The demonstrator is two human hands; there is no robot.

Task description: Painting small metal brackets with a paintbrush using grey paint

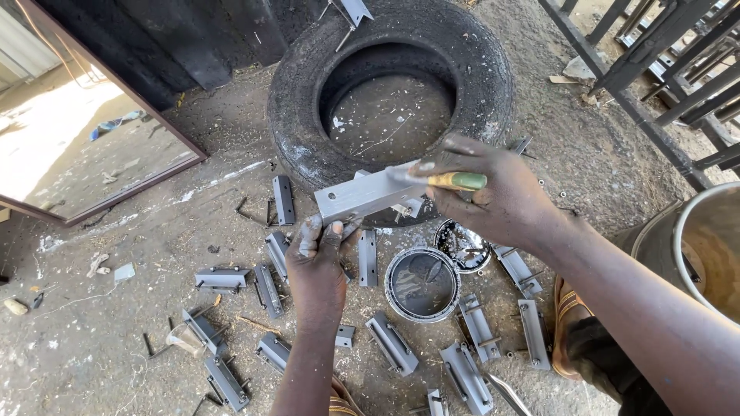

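The left hand is gripping the lower near end of a grey-painted metal bracket, fingers closed around it, holding it above the ground. The right hand is clasping a paintbrush by its green-yellow handle, bristles touching the bracket. Below the right hand an open paint tin is standing; beyond both, a worn tyre is lying.
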